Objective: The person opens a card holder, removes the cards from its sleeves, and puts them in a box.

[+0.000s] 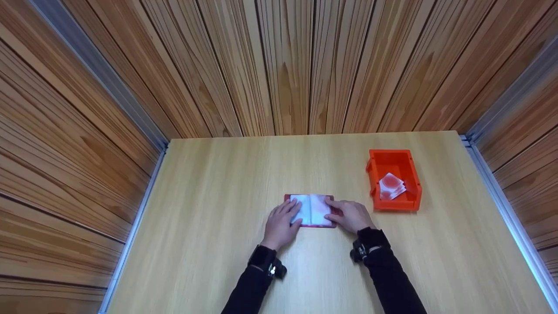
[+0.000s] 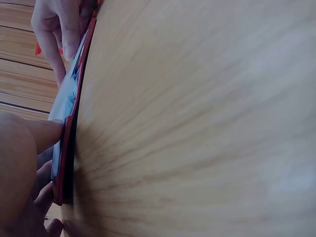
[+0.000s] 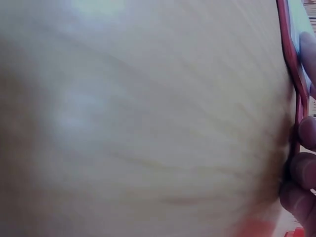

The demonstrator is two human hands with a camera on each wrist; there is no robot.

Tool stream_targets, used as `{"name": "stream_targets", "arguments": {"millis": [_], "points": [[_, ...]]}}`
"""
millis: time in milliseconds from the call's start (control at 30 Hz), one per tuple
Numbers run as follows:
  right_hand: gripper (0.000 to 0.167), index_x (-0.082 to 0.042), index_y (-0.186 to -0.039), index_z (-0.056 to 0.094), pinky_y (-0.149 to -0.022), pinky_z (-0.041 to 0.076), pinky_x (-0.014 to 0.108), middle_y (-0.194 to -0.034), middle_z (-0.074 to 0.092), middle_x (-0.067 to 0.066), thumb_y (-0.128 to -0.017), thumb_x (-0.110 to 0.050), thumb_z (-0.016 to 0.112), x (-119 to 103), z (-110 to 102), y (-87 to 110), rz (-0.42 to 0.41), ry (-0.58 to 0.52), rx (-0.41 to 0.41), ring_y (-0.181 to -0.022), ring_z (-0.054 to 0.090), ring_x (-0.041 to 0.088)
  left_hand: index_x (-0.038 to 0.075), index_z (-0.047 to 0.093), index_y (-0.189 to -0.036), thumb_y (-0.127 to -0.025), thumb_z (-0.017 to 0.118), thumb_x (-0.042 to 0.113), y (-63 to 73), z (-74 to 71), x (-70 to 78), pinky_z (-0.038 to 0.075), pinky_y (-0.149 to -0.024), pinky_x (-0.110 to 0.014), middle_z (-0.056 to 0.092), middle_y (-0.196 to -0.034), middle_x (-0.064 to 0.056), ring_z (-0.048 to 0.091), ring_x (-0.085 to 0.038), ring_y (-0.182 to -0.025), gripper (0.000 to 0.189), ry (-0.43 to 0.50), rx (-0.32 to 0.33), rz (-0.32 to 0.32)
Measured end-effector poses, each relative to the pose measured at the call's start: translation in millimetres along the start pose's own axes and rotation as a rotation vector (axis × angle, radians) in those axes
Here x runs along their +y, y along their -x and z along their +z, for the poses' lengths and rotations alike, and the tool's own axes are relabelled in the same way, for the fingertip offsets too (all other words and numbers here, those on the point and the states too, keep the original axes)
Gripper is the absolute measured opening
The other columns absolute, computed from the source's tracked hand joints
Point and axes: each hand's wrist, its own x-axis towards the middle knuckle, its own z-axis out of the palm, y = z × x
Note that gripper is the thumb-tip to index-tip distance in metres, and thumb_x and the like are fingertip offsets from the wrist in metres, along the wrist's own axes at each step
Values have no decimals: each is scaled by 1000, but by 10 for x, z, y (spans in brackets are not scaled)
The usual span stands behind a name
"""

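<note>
A small booklet (image 1: 310, 210) with a red cover and whitish, glossy pages lies spread open on the table between both hands. My left hand (image 1: 281, 224) rests on its left page, fingers stretched over the page and thumb at the near edge. In the left wrist view that thumb (image 2: 49, 134) presses at the red cover's rim. At the right side, my right hand (image 1: 352, 214) pinches the booklet's edge, thumb and forefinger lying over the page. The right wrist view has the right fingertips (image 3: 302, 170) curled at the red cover edge (image 3: 291, 59).
An orange-red open bin (image 1: 394, 160) stands to the right of the booklet. Several square white pieces with a round red print (image 1: 391, 183) lie in its near part. Wooden panel walls (image 1: 283, 65) and metal rails (image 1: 139, 205) bound the light wooden table (image 1: 209, 187).
</note>
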Motion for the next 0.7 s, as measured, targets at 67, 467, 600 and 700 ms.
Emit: {"name": "stream_targets", "arguments": {"millis": [67, 467, 600, 700], "points": [[58, -22, -141, 63, -79, 42, 34, -98, 76, 1, -88, -32, 83, -9, 6, 0, 1, -28, 8, -86, 56, 19, 12, 56, -150, -102, 62, 26, 5, 2, -1, 33, -123, -50, 53, -157, -7, 44, -29, -149, 51, -2, 5, 3], [12, -12, -77, 78, -65, 38, 25, -70, 58, -6, -85, -16, 85, -71, 14, -65, 140, -331, 52, -71, 51, 14, 13, 55, -151, -102, 61, 27, 12, -2, 7, 30, -124, -52, 51, -158, -6, 42, -29, -150, 51, 7, -10, -15], [18, -8, -76, 74, -65, 36, 26, -71, 54, -3, -93, -15, 76, -90, 10, -60, 184, -370, 45, -73, 50, 16, 13, 54, -152, -103, 60, 28, 7, -4, 12, 29, -124, -52, 51, -159, -6, 41, -28, -151, 51, 1, -20, -19], [22, -7, -74, 71, -67, 36, 28, -73, 54, -1, -95, -14, 72, -133, -8, -54, 210, -372, 47, -75, 50, 18, 14, 53, -152, -103, 60, 28, -1, -6, 16, 28, -125, -51, 50, -160, -5, 40, -27, -151, 52, -1, -26, -25]]}}
